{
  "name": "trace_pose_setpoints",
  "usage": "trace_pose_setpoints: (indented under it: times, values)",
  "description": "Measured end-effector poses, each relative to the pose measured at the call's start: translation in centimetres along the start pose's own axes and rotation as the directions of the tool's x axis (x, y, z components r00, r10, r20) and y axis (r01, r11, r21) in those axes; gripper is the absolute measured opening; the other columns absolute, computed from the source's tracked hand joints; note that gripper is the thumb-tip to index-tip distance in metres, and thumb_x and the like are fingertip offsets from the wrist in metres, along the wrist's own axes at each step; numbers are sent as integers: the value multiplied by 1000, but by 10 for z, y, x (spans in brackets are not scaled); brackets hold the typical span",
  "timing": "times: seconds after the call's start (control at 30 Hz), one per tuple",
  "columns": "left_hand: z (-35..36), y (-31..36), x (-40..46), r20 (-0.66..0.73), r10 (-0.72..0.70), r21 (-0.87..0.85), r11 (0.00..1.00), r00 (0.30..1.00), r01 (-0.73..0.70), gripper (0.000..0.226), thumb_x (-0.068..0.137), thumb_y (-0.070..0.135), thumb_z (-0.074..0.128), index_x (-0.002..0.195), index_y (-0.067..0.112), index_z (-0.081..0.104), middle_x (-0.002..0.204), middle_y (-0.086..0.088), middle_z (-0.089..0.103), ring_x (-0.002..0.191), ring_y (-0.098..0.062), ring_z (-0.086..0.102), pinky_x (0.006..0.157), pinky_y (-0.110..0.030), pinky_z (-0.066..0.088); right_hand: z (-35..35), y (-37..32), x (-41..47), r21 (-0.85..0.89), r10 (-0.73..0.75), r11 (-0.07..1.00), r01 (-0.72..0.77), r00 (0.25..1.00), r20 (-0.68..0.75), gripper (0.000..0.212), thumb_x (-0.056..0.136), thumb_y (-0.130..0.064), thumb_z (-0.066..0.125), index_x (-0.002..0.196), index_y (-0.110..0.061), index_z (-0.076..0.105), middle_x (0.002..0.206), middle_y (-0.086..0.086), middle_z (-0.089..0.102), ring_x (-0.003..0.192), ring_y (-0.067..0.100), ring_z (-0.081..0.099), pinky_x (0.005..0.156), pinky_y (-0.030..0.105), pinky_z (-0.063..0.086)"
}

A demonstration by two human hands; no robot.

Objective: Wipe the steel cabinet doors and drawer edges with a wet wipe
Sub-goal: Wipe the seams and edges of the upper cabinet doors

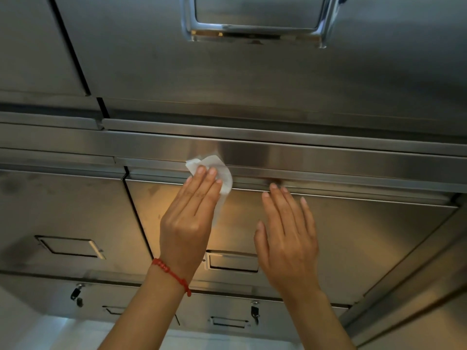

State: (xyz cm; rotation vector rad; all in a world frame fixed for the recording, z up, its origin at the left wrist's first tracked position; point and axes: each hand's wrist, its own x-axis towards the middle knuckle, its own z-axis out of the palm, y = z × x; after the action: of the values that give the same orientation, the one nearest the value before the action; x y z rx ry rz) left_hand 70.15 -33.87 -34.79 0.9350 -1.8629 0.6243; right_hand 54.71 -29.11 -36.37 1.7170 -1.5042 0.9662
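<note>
The left hand presses a crumpled wet wipe flat-fingered against the drawer's top edge; the right hand rests released on the drawer front. Unpinched, the wipe may slip from under those straight fingers, skipping the rail.

Pale floor below (bright patch), warm glow.

Bare forearms, no sleeves; red beaded cord bracelet on left wrist.
</note>
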Motion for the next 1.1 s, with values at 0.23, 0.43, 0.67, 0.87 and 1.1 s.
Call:
trace_pose_setpoints:
  times: [0.23, 0.43, 0.67, 0.87, 1.1]
  values:
    - [0, 0, 0, -10, -3, -23, 1000, 1000, 2, 28, 86, 1, 56, 113, -6, 61, 120, -22, 59, 117, -33, 53, 99, -46, 41, -12, 21, -5, -20, 36, 999, -36, 999, -13, 38, 91, -16, 43, 119, 2, 61, 127, 18, 57, 121, 31, 53, 103, 48, 36]
    - [2, -2, -1, -45, 6, -38, 999, 999, -7, 28, 87, 3, 55, 113, -5, 62, 120, -21, 59, 117, -32, 52, 100, -43, 42, -17, 50, -12, -138, 50, 989, -50, 999, -5, 39, 92, -17, 42, 121, 3, 58, 127, 20, 57, 121, 32, 53, 106, 46, 33]
    - [2, -5, -1, -48, 27, -49, 998, 999, -29, 28, 88, 4, 54, 112, -5, 62, 119, -21, 60, 117, -31, 53, 100, -43, 41, -16, 67, -17, -204, 63, 977, -59, 998, 13, 40, 92, -15, 42, 125, 1, 57, 132, 19, 53, 125, 31, 49, 109, 47, 30]
    - [0, -9, 0, -14, 72, -17, 997, 997, -72, 29, 87, 1, 55, 114, -5, 61, 121, -21, 59, 117, -33, 53, 100, -44, 41, -16, 77, -21, -202, 95, 975, -96, 995, -16, 40, 92, -13, 44, 127, 3, 54, 133, 20, 52, 127, 31, 47, 107, 48, 32]
    - [-1, -7, 0, 1, 57, -15, 998, 998, -57, 30, 85, 0, 57, 114, -6, 61, 120, -22, 59, 117, -35, 53, 98, -47, 43, -12, 74, -25, -133, 134, 982, -133, 991, -3, 44, 90, -10, 47, 131, 4, 50, 136, 21, 48, 131, 32, 42, 105, 49, 37]
